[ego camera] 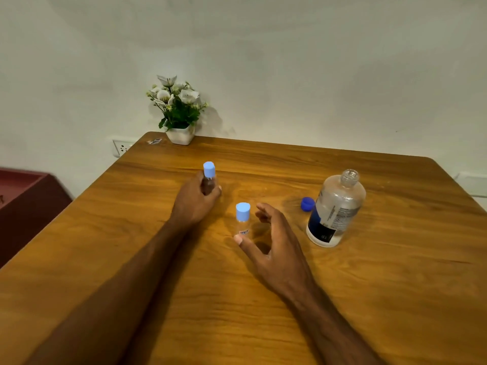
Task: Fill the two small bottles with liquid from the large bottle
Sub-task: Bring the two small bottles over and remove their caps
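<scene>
Wooden table (369, 299): left hand (193, 204) grips capped small bottle (208, 177)

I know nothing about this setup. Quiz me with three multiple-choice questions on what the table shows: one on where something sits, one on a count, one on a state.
1. Where does the dark blue cap lie?
A. On the large bottle's neck
B. On the table, just left of the large bottle
C. Beside the flower pot

2. How many small bottles wear a light blue cap?
A. One
B. Two
C. Three

3. What is the left hand doing?
A. Gripping a small bottle
B. Lying flat on the table
C. Holding the large bottle

Answers:
1 B: the large bottle stands with its neck open, the cap on the table beside it.
2 B: the held small bottle and the free small bottle are both capped.
3 A: its fingers wrap the bottle, while the right hand is open by the other.
</scene>
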